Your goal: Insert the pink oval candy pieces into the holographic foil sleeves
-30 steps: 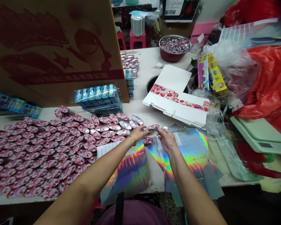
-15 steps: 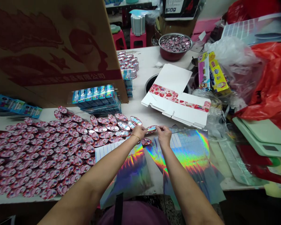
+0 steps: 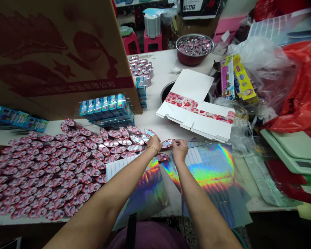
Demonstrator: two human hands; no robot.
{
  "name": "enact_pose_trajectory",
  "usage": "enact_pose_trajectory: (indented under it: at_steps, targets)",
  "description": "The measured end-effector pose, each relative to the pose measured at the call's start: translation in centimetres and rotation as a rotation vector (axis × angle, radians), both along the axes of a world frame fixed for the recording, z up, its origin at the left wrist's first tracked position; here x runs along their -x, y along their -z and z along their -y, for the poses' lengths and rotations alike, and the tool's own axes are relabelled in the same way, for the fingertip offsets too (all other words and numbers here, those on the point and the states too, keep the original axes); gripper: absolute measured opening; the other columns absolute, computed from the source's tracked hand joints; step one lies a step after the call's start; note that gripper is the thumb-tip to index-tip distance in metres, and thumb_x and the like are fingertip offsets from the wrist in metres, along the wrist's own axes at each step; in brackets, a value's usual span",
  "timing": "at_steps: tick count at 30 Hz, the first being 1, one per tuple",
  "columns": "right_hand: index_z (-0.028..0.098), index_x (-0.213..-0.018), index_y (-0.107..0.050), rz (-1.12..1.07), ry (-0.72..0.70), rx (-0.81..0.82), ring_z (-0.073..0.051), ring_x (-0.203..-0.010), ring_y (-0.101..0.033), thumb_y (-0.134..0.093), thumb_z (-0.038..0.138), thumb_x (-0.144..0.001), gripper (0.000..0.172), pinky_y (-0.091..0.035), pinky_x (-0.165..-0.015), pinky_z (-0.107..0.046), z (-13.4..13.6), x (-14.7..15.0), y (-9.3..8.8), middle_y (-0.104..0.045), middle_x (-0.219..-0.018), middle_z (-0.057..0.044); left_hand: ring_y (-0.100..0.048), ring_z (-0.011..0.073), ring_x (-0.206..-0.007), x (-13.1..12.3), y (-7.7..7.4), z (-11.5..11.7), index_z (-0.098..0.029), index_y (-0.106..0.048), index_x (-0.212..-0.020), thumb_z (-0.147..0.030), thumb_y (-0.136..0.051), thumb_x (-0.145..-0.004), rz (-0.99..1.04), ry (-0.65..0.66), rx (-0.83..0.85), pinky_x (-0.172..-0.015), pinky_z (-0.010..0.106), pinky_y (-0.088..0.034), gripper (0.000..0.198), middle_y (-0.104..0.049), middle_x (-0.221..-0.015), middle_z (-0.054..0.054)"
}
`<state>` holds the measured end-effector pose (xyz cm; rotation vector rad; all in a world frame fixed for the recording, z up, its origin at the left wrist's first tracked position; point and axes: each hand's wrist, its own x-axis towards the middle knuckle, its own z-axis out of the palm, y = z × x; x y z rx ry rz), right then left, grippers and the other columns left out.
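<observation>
Between left grip (image 3: pixel 153 144) and right grip (image 3: pixel 179 150), one pink-and-silver oval tray (image 3: pixel 167 143), pinched at both ends.

Lighting: indoor, even, moderately bright, apparently from overhead (judging by the shallow shadows). Shadows: soft and faint on the white table (image 3: pixel 155 69), deep only beneath it along the bottom edge. Glare: strong rainbow sheen across the holographic sheets (image 3: pixel 209 173); small hot glints on the oval foil trays (image 3: pixel 119 141) and the steel bowl (image 3: pixel 194 45). Distortion: wide-lens bowing toward the frame edges. Focus: centre fairly crisp; red plastic bag (image 3: pixel 303 86) at right edge slightly soft.
</observation>
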<state>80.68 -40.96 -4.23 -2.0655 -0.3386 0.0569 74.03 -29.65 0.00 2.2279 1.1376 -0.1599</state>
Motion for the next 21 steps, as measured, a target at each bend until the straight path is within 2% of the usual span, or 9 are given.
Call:
enact_pose_trajectory:
  at_steps: [5, 7, 9, 10, 12, 14, 16, 19, 21]
  targets:
    - [0.018, -0.072, -0.055, -0.282, 0.089, 0.042, -0.013, -0.051, -0.045, -0.066, 0.029, -0.055, 0.023, -0.034, -0.055, -0.025, -0.6, -1.8, 0.1, -0.051, -0.056, 0.004, -0.057, 0.0206, -0.082, 0.6, -0.7, 0.0, -0.016, -0.058, -0.089, -0.021, -0.063, -0.065, -0.002, 0.032, -0.046, -0.068, 0.028, -0.039, 0.025, -0.063, -0.086, 0.010]
    - [0.018, -0.068, -0.056, -0.316, 0.085, 0.022, -0.012, -0.050, -0.044, -0.066, 0.029, -0.055, 0.020, -0.034, -0.055, -0.025, -0.4, -2.0, -0.6, -0.050, -0.054, 0.004, -0.056, 0.0183, -0.082, 2.3, -1.6, -0.5, -0.019, -0.057, -0.092, -0.026, -0.057, -0.072, 0.068, 0.079, -0.095, -0.069, 0.027, -0.038, 0.022, -0.062, -0.085, 0.006]
    - [0.017, -0.073, -0.058, -0.229, 0.051, -0.006, -0.013, -0.053, -0.045, -0.064, 0.031, -0.060, 0.020, -0.035, -0.057, -0.025, 0.3, -1.1, -1.6, -0.051, -0.058, 0.003, -0.054, 0.0173, -0.082, 5.0, -2.4, -1.5, -0.020, -0.059, -0.088, -0.034, -0.052, -0.076, 0.134, 0.181, -0.124, -0.072, 0.027, -0.038, 0.020, -0.060, -0.084, 0.005]
    - [0.018, -0.077, -0.059, -0.156, -0.007, -0.022, -0.013, -0.056, -0.046, -0.062, 0.033, -0.064, 0.020, -0.035, -0.059, -0.025, 0.8, -0.3, -2.2, -0.053, -0.062, 0.002, -0.053, 0.0177, -0.084, 6.6, -2.8, -2.0, -0.020, -0.060, -0.085, -0.039, -0.052, -0.076, 0.142, 0.243, -0.133, -0.074, 0.027, -0.038, 0.022, -0.059, -0.084, 0.004]
    - [0.020, -0.085, -0.061, 0.010, -0.237, -0.042, -0.015, -0.067, -0.050, -0.055, 0.034, -0.073, 0.019, -0.037, -0.064, -0.026, 1.4, 1.9, -3.0, -0.057, -0.075, -0.002, -0.050, 0.0198, -0.089, 9.8, -3.0, -2.9, -0.020, -0.062, -0.083, -0.044, -0.059, -0.069, 0.101, 0.327, -0.153, -0.079, 0.029, -0.036, 0.028, -0.057, -0.087, 0.005]
    - [0.023, -0.091, -0.062, 0.176, -0.533, -0.011, -0.016, -0.079, -0.051, -0.048, 0.030, -0.080, 0.019, -0.038, -0.070, -0.027, 1.5, 4.3, -3.3, -0.058, -0.087, -0.004, -0.046, 0.0221, -0.095, 12.2, -2.8, -3.2, -0.020, -0.062, -0.084, -0.042, -0.066, -0.062, 0.037, 0.328, -0.171, -0.081, 0.032, -0.035, 0.032, -0.054, -0.091, 0.005]
    - [0.025, -0.099, -0.062, 0.342, -0.733, 0.116, -0.018, -0.087, -0.050, -0.048, 0.026, -0.082, 0.022, -0.037, -0.074, -0.029, 0.9, 6.2, -3.2, -0.058, -0.095, -0.005, -0.044, 0.0226, -0.098, 13.3, -2.2, -2.9, -0.020, -0.061, -0.082, -0.037, -0.068, -0.062, 0.011, 0.288, -0.184, -0.082, 0.033, -0.034, 0.027, -0.052, -0.094, 0.005]
    - [0.029, -0.105, -0.060, 0.563, -0.818, 0.351, -0.021, -0.089, -0.048, -0.051, 0.025, -0.081, 0.026, -0.035, -0.073, -0.032, -0.3, 7.5, -2.4, -0.059, -0.099, -0.005, -0.043, 0.0207, -0.097, 13.5, -1.5, -2.3, -0.019, -0.060, -0.073, -0.030, -0.066, -0.065, 0.056, 0.233, -0.183, -0.083, 0.033, -0.034, 0.015, -0.052, -0.091, 0.004]
    - [0.030, -0.108, -0.058, 0.666, -0.860, 0.414, -0.021, -0.091, -0.048, -0.050, 0.024, -0.082, 0.028, -0.035, -0.073, -0.033, -0.6, 7.6, -2.0, -0.059, -0.104, -0.005, -0.044, 0.0193, -0.094, 13.3, -1.3, -2.2, -0.018, -0.060, -0.070, -0.029, -0.064, -0.067, 0.100, 0.204, -0.164, -0.083, 0.033, -0.034, 0.012, -0.052, -0.088, 0.003]
